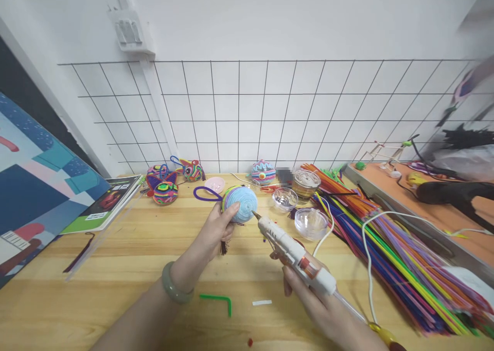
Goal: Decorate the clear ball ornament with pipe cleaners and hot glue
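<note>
My left hand (pixel 221 226) is closed around a ball covered in coiled pipe cleaners (pixel 243 205), light blue on the side that faces right. A purple loop (pixel 207 193) sticks out from its left, and a dark tassel (pixel 224 247) hangs beneath. In my right hand (pixel 304 289) is a white hot glue gun (pixel 295 252), gripped with its nozzle pointing up and left. The nozzle tip is at the light blue face; whether it touches cannot be told. A bent green pipe cleaner (pixel 219 298) and a short white piece (pixel 262 303) lie on the wooden table (pixel 154 268) below.
Clear plastic cups (pixel 311 223) stand beyond the glue gun, near a round lidded container (pixel 306 184). Bundled pipe cleaners (pixel 401 258) spread along the right, crossed by a white cord (pixel 368 268). Finished colourful balls (pixel 165 191) sit at the back left, beside a magazine (pixel 106 202).
</note>
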Demonstrator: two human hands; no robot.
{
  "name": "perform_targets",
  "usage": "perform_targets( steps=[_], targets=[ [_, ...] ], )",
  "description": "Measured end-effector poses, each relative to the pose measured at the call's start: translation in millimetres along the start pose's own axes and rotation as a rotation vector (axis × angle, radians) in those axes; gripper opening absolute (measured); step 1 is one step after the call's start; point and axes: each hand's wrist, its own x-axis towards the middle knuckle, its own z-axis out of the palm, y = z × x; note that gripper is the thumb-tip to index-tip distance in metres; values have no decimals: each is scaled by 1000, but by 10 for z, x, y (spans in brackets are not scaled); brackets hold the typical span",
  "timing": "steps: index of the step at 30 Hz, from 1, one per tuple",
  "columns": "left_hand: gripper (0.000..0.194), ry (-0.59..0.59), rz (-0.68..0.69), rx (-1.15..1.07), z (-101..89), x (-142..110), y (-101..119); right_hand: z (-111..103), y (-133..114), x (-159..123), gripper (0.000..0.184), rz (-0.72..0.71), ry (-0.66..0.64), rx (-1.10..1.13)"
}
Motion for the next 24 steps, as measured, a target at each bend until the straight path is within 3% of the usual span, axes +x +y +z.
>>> perform_targets(
  steps=[3,7,10,13,16,21,24],
  targets=[
    [46,-3,-4,-40,-35,20,19,19,65,-16,16,6,11,-18],
    [43,24,27,-94,-123,54,74,93,237,-15,8,-62,39,-100],
    [42,48,69,-131,-219,87,138,137,302,19,13,-58,-124,-169],
    [40,49,100,-159,-289,96,215,173,308,39,25,71,-359,-289],
    [40,38,121,-183,-294,62,279,204,316,30,38,132,-506,-376],
    [41,4,112,-195,-205,-38,320,164,307,31,40,118,-570,-354],
    [40,-24,102,-191,-154,-78,320,94,239,69,33,90,-518,-419]
  ],
)
